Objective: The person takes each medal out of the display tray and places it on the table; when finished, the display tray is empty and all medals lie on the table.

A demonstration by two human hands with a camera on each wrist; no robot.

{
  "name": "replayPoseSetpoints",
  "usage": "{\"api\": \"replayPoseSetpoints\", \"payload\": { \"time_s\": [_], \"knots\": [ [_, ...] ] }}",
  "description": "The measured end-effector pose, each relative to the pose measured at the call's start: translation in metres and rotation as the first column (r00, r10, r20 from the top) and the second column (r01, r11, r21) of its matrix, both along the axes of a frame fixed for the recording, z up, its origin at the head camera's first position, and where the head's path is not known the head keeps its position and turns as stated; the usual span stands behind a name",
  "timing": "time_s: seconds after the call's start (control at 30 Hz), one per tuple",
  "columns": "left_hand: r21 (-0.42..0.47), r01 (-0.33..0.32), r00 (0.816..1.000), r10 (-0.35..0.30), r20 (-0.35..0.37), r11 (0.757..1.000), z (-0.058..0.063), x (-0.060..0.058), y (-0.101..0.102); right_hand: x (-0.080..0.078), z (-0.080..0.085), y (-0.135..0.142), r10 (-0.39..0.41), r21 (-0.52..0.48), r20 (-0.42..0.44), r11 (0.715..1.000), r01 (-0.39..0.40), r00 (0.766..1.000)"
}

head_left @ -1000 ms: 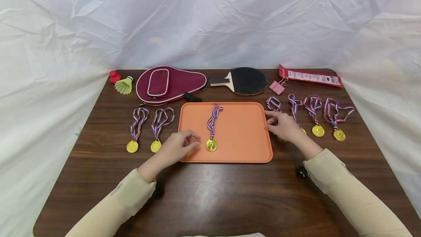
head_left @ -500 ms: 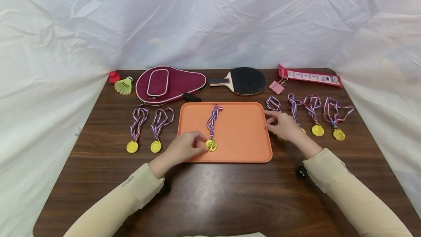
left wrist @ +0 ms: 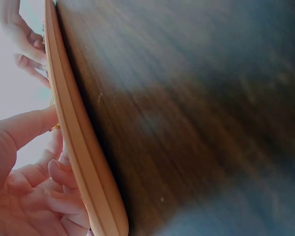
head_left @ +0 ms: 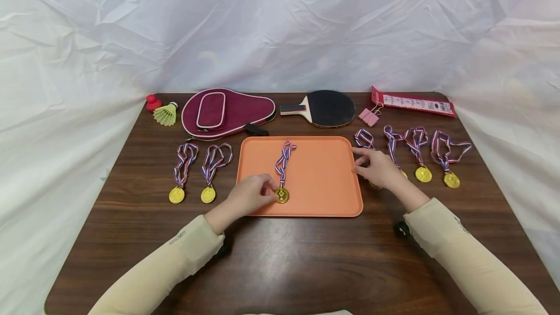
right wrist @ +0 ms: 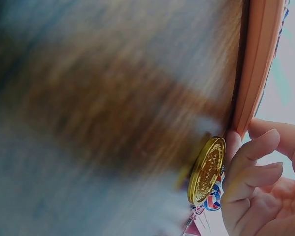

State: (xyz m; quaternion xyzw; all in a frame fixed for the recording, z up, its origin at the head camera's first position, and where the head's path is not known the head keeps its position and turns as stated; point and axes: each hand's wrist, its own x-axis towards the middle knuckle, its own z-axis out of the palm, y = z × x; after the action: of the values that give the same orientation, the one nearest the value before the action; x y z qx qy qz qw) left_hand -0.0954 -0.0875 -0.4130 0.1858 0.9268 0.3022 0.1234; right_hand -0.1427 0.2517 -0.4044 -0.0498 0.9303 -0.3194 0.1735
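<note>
On the orange tray lies a gold medal with a striped red, white and blue ribbon stretched toward the far rim. My left hand reaches over the tray's near left part and pinches the medal's left edge between thumb and forefinger. My right hand touches the tray's right rim with thumb and forefinger, held apart from each other. Under that hand a medal is mostly hidden in the head view; the right wrist view shows a gold medal beside the fingers.
Two medals lie left of the tray, several to its right. Behind stand a red-based item, a yellow shuttlecock, a maroon paddle case, a table tennis paddle, pink binder clip and red-edged packet.
My left hand has moved right across the tray's left rim to the medal and closed its fingertips on the edge. The right hand has stayed at the tray's right rim.
</note>
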Motion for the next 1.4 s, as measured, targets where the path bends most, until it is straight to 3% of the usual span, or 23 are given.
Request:
{"api": "replayPoseSetpoints", "payload": {
  "time_s": [0.37,0.7,0.97,1.17,1.4],
  "knots": [
    [0.127,-0.015,1.000,0.016,-0.008,0.992,0.009,0.004,-0.012,0.000,-0.001,0.001,-0.001,-0.010,-0.007,1.000,0.001,1.000],
    [0.196,-0.039,0.994,0.058,-0.095,0.980,0.032,0.003,-0.036,0.000,0.000,0.000,-0.002,-0.008,-0.003,1.000,0.002,1.000],
    [0.238,-0.046,0.979,0.091,-0.180,0.970,0.046,0.003,-0.063,0.001,0.000,0.001,-0.013,-0.013,0.032,1.000,0.013,0.999],
    [0.212,-0.109,0.965,0.155,-0.212,0.971,0.055,0.003,-0.086,0.001,-0.001,0.000,-0.010,-0.021,0.025,1.000,0.011,1.000],
    [0.168,-0.184,0.935,0.225,-0.274,0.968,0.064,0.003,-0.121,0.001,0.000,0.000,-0.002,-0.017,0.014,1.000,0.002,1.000]
  ]
}}
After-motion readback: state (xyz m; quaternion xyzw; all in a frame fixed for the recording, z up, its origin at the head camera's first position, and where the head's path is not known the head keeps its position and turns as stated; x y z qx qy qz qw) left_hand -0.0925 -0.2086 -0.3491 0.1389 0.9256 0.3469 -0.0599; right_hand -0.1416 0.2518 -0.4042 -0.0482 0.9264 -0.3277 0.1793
